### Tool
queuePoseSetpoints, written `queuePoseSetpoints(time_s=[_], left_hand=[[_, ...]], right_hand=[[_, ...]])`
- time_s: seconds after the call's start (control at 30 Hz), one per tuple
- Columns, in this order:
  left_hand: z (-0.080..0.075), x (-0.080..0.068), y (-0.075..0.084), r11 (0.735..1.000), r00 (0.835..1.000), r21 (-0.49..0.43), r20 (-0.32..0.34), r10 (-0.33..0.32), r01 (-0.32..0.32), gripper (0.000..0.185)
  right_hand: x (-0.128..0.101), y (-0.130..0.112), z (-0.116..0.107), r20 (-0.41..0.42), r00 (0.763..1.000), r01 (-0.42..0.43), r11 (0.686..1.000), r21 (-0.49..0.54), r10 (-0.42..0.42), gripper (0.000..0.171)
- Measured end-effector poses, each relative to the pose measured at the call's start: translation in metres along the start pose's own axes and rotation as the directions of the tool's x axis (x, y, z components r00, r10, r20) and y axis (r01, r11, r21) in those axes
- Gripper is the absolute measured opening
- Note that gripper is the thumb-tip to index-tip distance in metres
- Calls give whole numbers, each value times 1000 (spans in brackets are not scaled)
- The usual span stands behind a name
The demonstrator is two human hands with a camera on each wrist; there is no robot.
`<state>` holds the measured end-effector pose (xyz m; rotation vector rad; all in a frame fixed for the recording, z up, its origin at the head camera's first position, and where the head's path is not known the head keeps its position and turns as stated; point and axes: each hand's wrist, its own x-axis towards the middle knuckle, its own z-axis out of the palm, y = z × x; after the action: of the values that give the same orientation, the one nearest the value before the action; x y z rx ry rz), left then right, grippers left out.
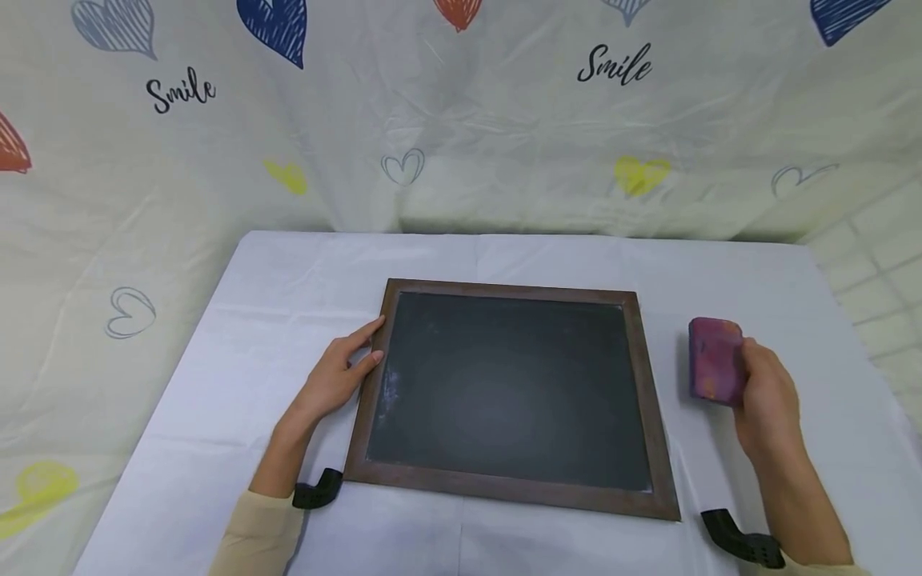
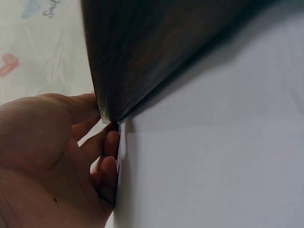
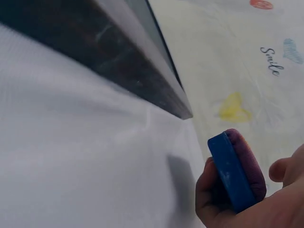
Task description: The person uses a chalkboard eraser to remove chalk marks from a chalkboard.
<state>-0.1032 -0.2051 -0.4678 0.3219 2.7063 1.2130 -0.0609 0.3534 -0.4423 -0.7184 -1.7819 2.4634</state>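
Observation:
A small chalkboard in a brown wooden frame lies on the white-covered table, with a faint whitish chalk smear near its left edge. At the frame's left side, my left hand grips the edge, its thumb and index fingertip on the wood. From the left wrist, the frame shows close up beside the left hand, whose lower fingers curl under by the edge. My right hand holds a chalkboard eraser above the table, right of the board. The eraser has a blue back and a purple felt side.
White cloth covers the table. Behind it hangs a pale curtain printed with hearts and "Smile". Black curved wrist mounts sit on the left wrist and right wrist. Light tiles show beyond the right edge.

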Motion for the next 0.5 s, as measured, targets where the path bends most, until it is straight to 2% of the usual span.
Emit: queuePoseSetpoints(time_s=[0.17, 0.23, 0.27, 0.3, 0.4, 0.47, 0.5], left_hand=[[0, 0, 1, 1000, 1000, 0, 1, -9, 9, 59], [0, 0, 1, 1000, 1000, -2, 1, -8, 8, 59], [0, 0, 1, 1000, 1000, -2, 1, -9, 9, 59], [0, 0, 1, 1000, 1000, 0, 0, -10, 10, 59], [1, 0, 1, 1000, 1000, 3, -1, -12, 12, 59], [1, 0, 0, 1000, 1000, 6, -4, -13, 13, 58], [1, 1, 0, 1000, 1000, 6, -5, -12, 12, 58]], right_hand=[[2, 4, -2, -18, 1000, 2, 989, -148, -4, 17], [3, 5, -2, -42, 999, 0, 968, -249, -11, 23], [3, 6, -1, -52, 998, 1, 944, -331, -20, 32], [3, 6, 0, -66, 997, -2, 906, -424, -29, 42], [3, 6, 5, -106, 992, -19, 753, -657, -67, 66], [2, 6, 7, -121, 988, -25, 659, -752, -100, 70], [2, 6, 8, -123, 986, -24, 634, -773, -113, 70]])
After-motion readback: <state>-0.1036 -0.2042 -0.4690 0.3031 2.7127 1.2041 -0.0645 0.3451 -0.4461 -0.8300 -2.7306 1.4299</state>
